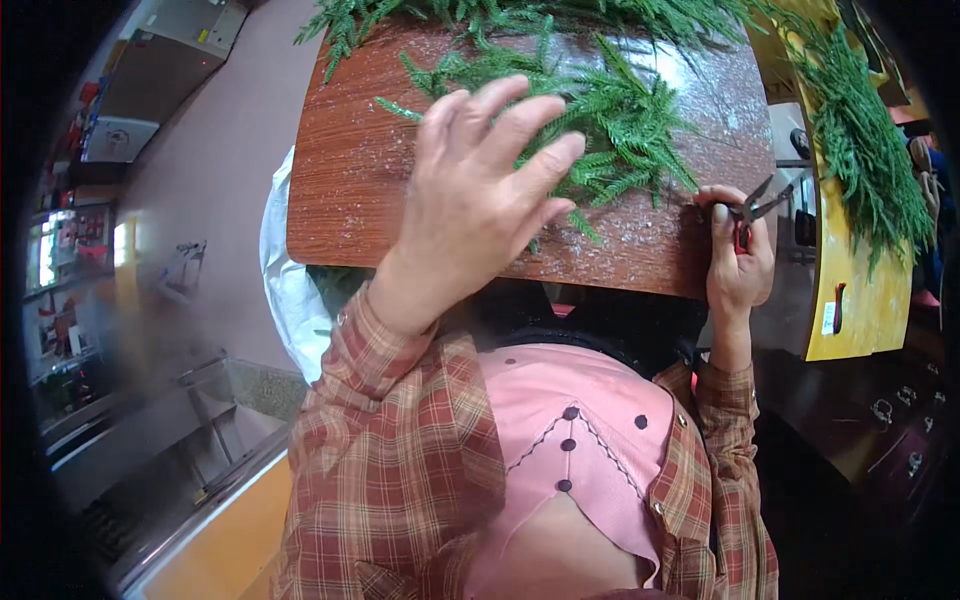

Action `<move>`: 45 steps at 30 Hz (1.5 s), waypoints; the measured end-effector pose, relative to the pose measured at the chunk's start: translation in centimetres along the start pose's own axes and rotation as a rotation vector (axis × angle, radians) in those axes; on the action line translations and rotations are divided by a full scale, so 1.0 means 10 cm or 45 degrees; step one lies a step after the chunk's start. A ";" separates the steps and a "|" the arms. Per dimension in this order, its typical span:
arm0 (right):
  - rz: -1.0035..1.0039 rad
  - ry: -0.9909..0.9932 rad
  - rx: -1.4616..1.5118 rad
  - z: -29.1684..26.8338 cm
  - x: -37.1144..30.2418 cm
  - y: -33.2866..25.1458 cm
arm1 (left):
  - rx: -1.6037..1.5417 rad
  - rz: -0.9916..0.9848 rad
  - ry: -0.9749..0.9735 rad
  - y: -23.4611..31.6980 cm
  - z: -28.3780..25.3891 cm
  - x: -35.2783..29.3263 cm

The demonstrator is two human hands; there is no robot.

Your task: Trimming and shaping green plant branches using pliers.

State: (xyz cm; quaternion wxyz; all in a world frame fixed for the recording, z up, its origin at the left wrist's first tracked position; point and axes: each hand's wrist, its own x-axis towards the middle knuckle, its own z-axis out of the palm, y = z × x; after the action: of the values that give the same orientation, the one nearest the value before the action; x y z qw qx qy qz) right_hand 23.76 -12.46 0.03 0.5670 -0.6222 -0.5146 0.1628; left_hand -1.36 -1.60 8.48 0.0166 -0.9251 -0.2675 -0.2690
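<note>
My left hand (472,190) hovers over the near left part of a brown wood-grain table (345,170). Its fingers are spread, and nothing shows in them. Just beyond it lies a loose pile of green needle-leaved sprigs (630,125), partly covered by the hand. At the table's right corner my right hand (740,250) is wrapped round a pair of scissors (745,215) with red handles. The dark blades stand apart and point up and to the right, away from the sprigs.
More green branches (660,15) line the table's far edge. To the right, a bundle of greenery (865,140) rests on a yellow board (870,310). White bits are scattered over the tabletop. A white sack (285,290) hangs by the table's left side.
</note>
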 end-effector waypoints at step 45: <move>-0.516 -0.199 -0.282 0.31 0.24 -0.61 | -1.335 -0.960 -0.156 0.02 0.06 -0.18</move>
State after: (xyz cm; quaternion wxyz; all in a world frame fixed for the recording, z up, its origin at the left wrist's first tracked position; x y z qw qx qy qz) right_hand 19.53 -9.83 5.35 0.4751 -0.5500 -0.6860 0.0359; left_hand -2.24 -2.56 7.10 -0.5480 -0.6669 -0.4076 -0.2980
